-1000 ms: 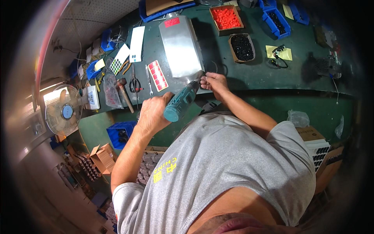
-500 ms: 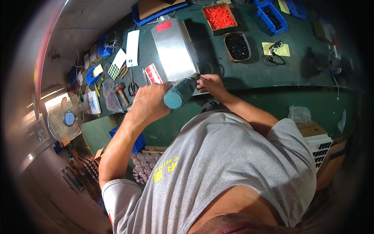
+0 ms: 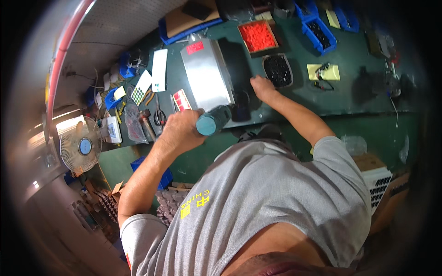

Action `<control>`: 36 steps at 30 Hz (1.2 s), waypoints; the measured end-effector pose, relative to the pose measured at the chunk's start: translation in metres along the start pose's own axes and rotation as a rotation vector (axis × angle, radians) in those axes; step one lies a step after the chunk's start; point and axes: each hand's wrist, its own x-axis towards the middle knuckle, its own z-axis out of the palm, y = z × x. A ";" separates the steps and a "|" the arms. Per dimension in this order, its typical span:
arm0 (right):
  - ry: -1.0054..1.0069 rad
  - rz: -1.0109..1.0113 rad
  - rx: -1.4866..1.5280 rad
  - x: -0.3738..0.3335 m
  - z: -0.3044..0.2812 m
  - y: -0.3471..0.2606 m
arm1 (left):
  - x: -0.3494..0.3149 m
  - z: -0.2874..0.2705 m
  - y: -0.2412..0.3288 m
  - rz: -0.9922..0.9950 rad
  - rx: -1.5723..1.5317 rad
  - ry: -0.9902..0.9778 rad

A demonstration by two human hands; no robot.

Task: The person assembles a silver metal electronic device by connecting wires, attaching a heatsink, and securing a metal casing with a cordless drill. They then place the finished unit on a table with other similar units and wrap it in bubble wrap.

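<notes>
My left hand (image 3: 184,130) is closed around the grip of a teal power drill (image 3: 212,121), held over the bench's front edge. The drill's front end is near the lower end of a long silver metal housing (image 3: 208,73) with a red label. My right hand (image 3: 264,89) is closed, thumb and fingers drawn together, beside a small carton of black parts (image 3: 278,69). Anything between those fingers is too small to make out.
An open box of red parts (image 3: 258,37) stands behind the carton. Blue bins (image 3: 318,36) are farther back. A black cable piece lies on yellow paper (image 3: 323,72). Left of the housing are a red-and-white label sheet (image 3: 181,100), scissors (image 3: 159,116) and a hammer (image 3: 148,125). A fan (image 3: 82,146) stands left.
My right hand has left the drill's front end and moved right and away from me, to beside the black parts carton. The drill stays in my left hand, slightly shifted.
</notes>
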 end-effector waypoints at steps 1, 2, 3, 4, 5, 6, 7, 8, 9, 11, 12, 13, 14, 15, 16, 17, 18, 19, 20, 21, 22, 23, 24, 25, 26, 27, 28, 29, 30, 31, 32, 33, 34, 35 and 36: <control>-0.167 0.014 -0.073 0.010 -0.003 -0.002 | 0.001 -0.002 0.004 -0.023 -0.043 0.002; -0.217 -0.012 -0.139 0.015 -0.001 -0.003 | 0.001 -0.003 0.007 -0.053 -0.091 0.007; -0.238 -0.050 -0.158 0.017 0.001 -0.002 | 0.002 -0.002 0.006 -0.116 -0.070 -0.003; -0.191 -0.059 -0.219 0.020 0.015 0.001 | 0.001 -0.004 0.009 -0.120 -0.067 0.007; -0.147 -0.110 -0.224 0.018 0.018 0.003 | -0.002 -0.004 0.011 -0.131 -0.069 0.013; -0.147 -0.136 -0.214 0.018 0.019 0.005 | -0.005 -0.004 0.013 -0.142 -0.072 0.018; -0.177 -0.129 -0.232 0.017 0.016 0.004 | -0.006 -0.001 0.012 -0.170 -0.077 -0.011; -0.210 -0.124 -0.246 0.015 0.013 0.001 | -0.009 0.001 0.011 -0.160 -0.092 0.005; -0.206 -0.137 -0.243 0.017 0.013 0.001 | -0.012 0.002 0.009 -0.149 -0.107 0.021; -0.199 -0.147 -0.237 0.020 0.016 0.005 | -0.017 0.002 0.009 -0.120 -0.117 0.053; -0.139 -0.129 -0.177 0.022 0.017 0.009 | -0.021 0.000 0.010 -0.136 -0.139 0.080; -0.083 -0.114 -0.114 0.024 0.015 0.008 | -0.026 -0.002 0.013 -0.156 -0.162 0.104; -0.028 -0.098 -0.050 0.025 0.013 0.009 | -0.030 -0.003 0.014 -0.174 -0.185 0.127; 0.017 -0.097 0.072 0.026 0.010 0.011 | -0.034 -0.003 0.011 -0.137 -0.234 0.163; 0.055 -0.099 0.194 0.024 0.005 0.013 | -0.040 0.000 0.007 -0.103 -0.286 0.197; 0.095 -0.098 0.317 0.022 -0.004 0.011 | -0.044 0.002 0.004 -0.066 -0.335 0.232; 0.028 0.010 0.606 0.018 -0.012 0.009 | -0.046 0.011 0.003 -0.073 -0.469 0.299; -0.048 0.116 0.892 0.014 -0.024 0.003 | -0.049 0.024 0.000 -0.086 -0.603 0.371; -0.128 0.234 1.175 0.009 -0.034 -0.002 | -0.049 0.036 -0.005 -0.092 -0.736 0.439; -0.124 0.239 1.333 0.006 -0.042 -0.006 | -0.050 0.047 -0.011 -0.062 -0.849 0.481; -0.123 0.248 1.464 0.001 -0.052 -0.012 | -0.049 0.061 -0.017 -0.101 -0.889 0.522; -0.122 0.259 1.593 -0.004 -0.062 -0.020 | -0.047 0.074 -0.022 -0.140 -0.930 0.562; -0.121 0.270 1.724 -0.006 -0.070 -0.029 | -0.046 0.083 -0.028 -0.179 -0.970 0.602; -0.116 0.250 1.797 -0.005 -0.075 -0.034 | -0.044 0.082 -0.031 -0.244 -1.052 0.554; -0.094 0.256 1.851 -0.005 -0.080 -0.040 | -0.042 0.086 -0.039 -0.234 -1.099 0.533; -0.071 0.260 1.906 -0.004 -0.084 -0.048 | -0.038 0.092 -0.050 -0.224 -1.143 0.511; -0.042 0.268 1.959 -0.002 -0.088 -0.055 | -0.035 0.091 -0.057 -0.210 -1.190 0.486; -0.033 0.261 1.961 0.000 -0.088 -0.061 | -0.033 0.091 -0.064 -0.183 -1.203 0.479; -0.028 0.260 1.970 0.005 -0.090 -0.068 | -0.033 0.089 -0.071 -0.155 -1.216 0.472; -0.019 0.264 1.975 0.009 -0.092 -0.074 | -0.032 0.088 -0.078 -0.126 -1.234 0.461; -0.011 0.268 1.980 0.012 -0.093 -0.081 | -0.028 0.089 -0.089 -0.124 -1.244 0.463; -0.002 0.258 1.963 0.020 -0.094 -0.087 | -0.024 0.092 -0.101 -0.122 -1.256 0.463; 0.011 0.244 1.940 0.028 -0.098 -0.092 | -0.020 0.094 -0.111 -0.114 -1.269 0.465; 0.024 0.232 1.918 0.033 -0.100 -0.097 | -0.019 0.094 -0.121 -0.108 -1.297 0.442; 0.015 0.246 1.891 0.035 -0.100 -0.103 | -0.019 0.094 -0.133 -0.102 -1.324 0.420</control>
